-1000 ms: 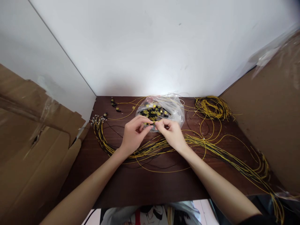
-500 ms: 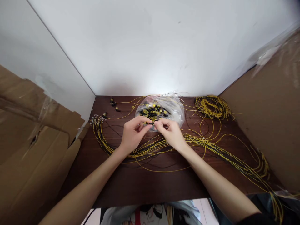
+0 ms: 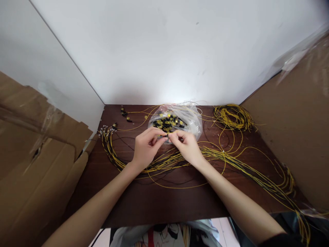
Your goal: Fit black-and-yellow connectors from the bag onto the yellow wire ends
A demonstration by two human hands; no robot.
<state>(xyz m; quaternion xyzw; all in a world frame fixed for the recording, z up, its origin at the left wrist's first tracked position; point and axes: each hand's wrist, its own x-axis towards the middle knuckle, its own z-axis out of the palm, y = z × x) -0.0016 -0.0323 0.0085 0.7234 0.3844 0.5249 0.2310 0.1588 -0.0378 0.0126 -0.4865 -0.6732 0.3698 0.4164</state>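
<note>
At frame center, the left hand (image 3: 146, 148) and right hand (image 3: 187, 146) are both pinching a small black connector (image 3: 166, 136), each grip clenched on it, just before the plastic bag (image 3: 191, 120). Cardboard (image 3: 38, 161) is bordering the worktop (image 3: 159, 202) at left, while the lower-center worktop is lying open.

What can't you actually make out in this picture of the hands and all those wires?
Head view:
- The small part pinched between the left hand and the right hand: too small, covered by fingertips.
- The pieces in the clear bag: blurred by plastic and glare.
- The long wire bundle: runs off the bottom-right edge.
- The coil of yellow wire: strands too fine to count.
</note>
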